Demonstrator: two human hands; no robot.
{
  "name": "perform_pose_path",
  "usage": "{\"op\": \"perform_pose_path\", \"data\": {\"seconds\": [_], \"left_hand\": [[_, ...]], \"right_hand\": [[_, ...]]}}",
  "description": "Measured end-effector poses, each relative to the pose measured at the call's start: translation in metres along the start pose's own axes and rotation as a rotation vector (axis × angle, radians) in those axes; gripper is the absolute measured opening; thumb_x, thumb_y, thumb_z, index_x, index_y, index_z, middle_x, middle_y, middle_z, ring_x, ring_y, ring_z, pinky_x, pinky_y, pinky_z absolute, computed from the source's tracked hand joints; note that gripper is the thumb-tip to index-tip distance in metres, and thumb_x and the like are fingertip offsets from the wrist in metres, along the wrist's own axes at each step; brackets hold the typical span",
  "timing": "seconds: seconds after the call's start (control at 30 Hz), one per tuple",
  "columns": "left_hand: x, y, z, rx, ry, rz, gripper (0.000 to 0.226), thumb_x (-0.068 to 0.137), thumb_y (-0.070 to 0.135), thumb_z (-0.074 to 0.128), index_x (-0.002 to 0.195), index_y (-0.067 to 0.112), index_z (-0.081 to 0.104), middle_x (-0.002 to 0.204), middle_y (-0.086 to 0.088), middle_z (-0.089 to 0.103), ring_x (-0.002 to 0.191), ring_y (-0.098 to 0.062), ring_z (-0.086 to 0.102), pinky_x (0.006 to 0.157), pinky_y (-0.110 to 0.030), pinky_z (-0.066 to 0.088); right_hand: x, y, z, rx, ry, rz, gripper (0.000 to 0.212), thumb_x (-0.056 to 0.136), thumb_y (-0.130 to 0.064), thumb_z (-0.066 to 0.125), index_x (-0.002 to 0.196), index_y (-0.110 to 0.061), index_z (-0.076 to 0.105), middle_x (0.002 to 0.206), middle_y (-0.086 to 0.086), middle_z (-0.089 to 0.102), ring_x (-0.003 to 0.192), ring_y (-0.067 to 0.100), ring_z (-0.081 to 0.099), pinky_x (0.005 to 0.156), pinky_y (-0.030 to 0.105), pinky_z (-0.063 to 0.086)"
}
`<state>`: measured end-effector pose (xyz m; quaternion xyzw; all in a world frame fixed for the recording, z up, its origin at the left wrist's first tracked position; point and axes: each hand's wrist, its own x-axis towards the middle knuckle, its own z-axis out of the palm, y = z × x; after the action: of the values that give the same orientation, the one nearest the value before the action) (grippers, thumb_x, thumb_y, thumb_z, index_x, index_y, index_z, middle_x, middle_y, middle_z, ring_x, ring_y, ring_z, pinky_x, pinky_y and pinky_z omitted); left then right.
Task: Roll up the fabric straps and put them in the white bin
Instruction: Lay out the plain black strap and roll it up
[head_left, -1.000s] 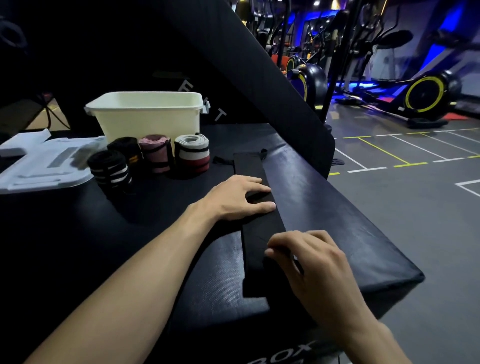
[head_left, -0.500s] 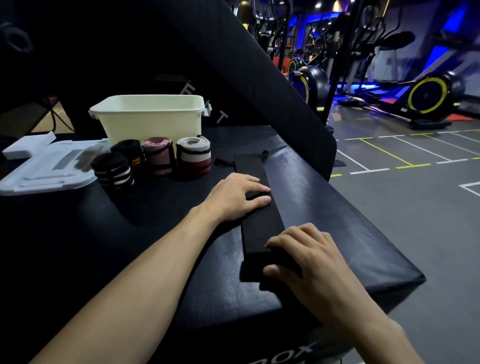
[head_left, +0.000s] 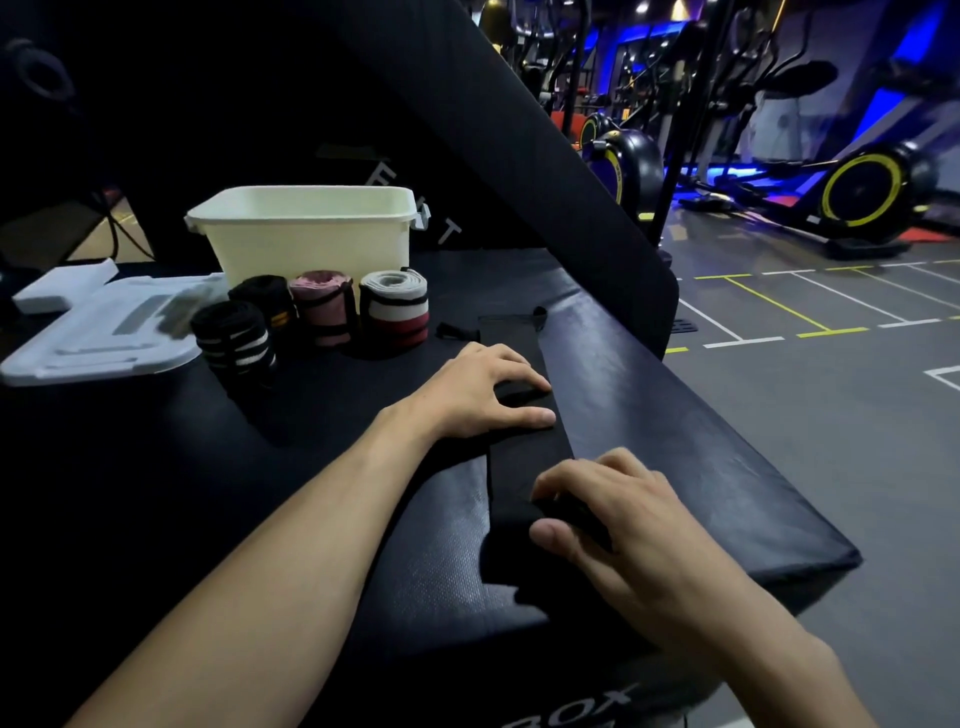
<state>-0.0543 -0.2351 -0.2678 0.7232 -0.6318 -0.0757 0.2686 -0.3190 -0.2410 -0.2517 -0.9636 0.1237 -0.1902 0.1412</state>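
So the right hand (head_left: 618, 525) has its fingers curled over the near end of the black strap (head_left: 524, 415), thumb tucked underneath, pinching a small first roll. The left hand (head_left: 483, 389) lies flat with straight fingers further up, pressing the strap onto the padded black desk (head_left: 675, 415). Four finished rolls wait beside the white bin (head_left: 311, 239): a black striped roll (head_left: 234, 338), a black roll (head_left: 265, 301), a pink roll (head_left: 322, 306) and a grey and red roll (head_left: 395, 306); none look to be inside yet. My guess at the main risk: the roll starts crooked and cones out sideways, or goes slack if the left hand stops pinning the strap, and it sits close to the desk's right edge too.
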Motion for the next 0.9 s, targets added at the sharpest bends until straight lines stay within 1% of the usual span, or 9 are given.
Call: {"op": "perform_pose_path", "data": {"seconds": [0.13,0.27,0.33,0.43,0.57,0.67,0.73,0.8,0.9], "left_hand": [[0.0,0.0,0.001,0.018,0.013,-0.016,0.065,0.065,0.089,0.057,0.119,0.054,0.067,0.133,0.023,0.056,0.122,-0.005,0.037,0.114,-0.036,0.035],[-0.001,0.001,0.001,0.017,0.028,-0.014,0.053,0.076,0.076,0.068,0.122,0.049,0.069,0.138,0.016,0.056,0.128,-0.008,0.038,0.116,-0.036,0.034],[-0.001,0.001,0.001,0.017,0.028,-0.009,0.055,0.076,0.076,0.067,0.123,0.047,0.069,0.139,0.015,0.056,0.128,-0.008,0.038,0.116,-0.035,0.034],[0.0,0.0,0.002,0.02,0.016,-0.009,0.071,0.067,0.088,0.055,0.123,0.047,0.069,0.139,0.015,0.057,0.123,-0.004,0.037,0.114,-0.031,0.033],[0.001,-0.002,0.003,0.026,0.032,-0.008,0.068,0.069,0.087,0.057,0.123,0.048,0.069,0.138,0.017,0.057,0.126,-0.005,0.039,0.116,-0.034,0.034],[0.001,-0.003,0.004,0.033,0.039,-0.009,0.066,0.071,0.085,0.057,0.124,0.048,0.069,0.141,0.014,0.058,0.133,-0.009,0.043,0.117,-0.037,0.035],[0.001,-0.002,0.002,0.046,0.039,-0.021,0.059,0.077,0.081,0.059,0.125,0.049,0.068,0.146,0.011,0.056,0.138,-0.01,0.043,0.119,-0.039,0.034],[0.002,-0.001,0.002,0.085,0.025,-0.032,0.047,0.088,0.069,0.06,0.129,0.049,0.066,0.151,0.008,0.054,0.143,-0.013,0.04,0.121,-0.044,0.03],[0.004,-0.002,0.002,0.127,-0.01,-0.052,0.042,0.098,0.06,0.048,0.136,0.049,0.06,0.156,0.005,0.049,0.149,-0.02,0.034,0.122,-0.051,0.025]], "right_hand": [[0.009,0.002,0.006,-0.065,0.089,0.031,0.039,0.095,-0.06,0.035,0.1,-0.036,0.065,0.108,-0.016,0.047,0.097,0.015,0.044,0.079,0.043,0.048],[0.021,0.007,0.011,-0.114,0.136,0.028,0.047,0.097,-0.058,0.033,0.089,-0.032,0.072,0.102,-0.013,0.048,0.091,0.018,0.045,0.073,0.046,0.049],[0.024,0.006,0.013,-0.121,0.191,0.031,0.039,0.096,-0.055,0.04,0.091,-0.035,0.074,0.099,-0.015,0.049,0.089,0.017,0.047,0.069,0.043,0.049],[0.027,-0.003,0.018,-0.129,0.343,0.026,0.015,0.092,-0.038,0.059,0.095,-0.033,0.073,0.097,-0.016,0.058,0.083,0.017,0.055,0.068,0.038,0.046],[0.025,-0.007,0.023,-0.164,0.442,-0.051,0.008,0.093,-0.032,0.062,0.091,-0.026,0.068,0.086,-0.012,0.065,0.075,0.014,0.061,0.071,0.036,0.045],[0.019,-0.005,0.021,-0.133,0.405,-0.089,0.027,0.096,-0.049,0.059,0.086,-0.026,0.066,0.083,-0.011,0.061,0.074,0.014,0.058,0.072,0.034,0.044],[0.016,-0.003,0.019,-0.112,0.341,-0.105,0.032,0.091,-0.059,0.06,0.088,-0.028,0.066,0.09,-0.013,0.06,0.079,0.013,0.058,0.075,0.034,0.044],[0.015,0.001,0.018,-0.112,0.286,-0.106,0.031,0.084,-0.061,0.067,0.094,-0.032,0.065,0.098,-0.016,0.059,0.085,0.012,0.059,0.077,0.034,0.045],[0.017,0.008,0.019,-0.106,0.231,-0.083,0.037,0.077,-0.055,0.072,0.106,-0.033,0.067,0.11,-0.017,0.059,0.093,0.013,0.06,0.076,0.037,0.051]]}}
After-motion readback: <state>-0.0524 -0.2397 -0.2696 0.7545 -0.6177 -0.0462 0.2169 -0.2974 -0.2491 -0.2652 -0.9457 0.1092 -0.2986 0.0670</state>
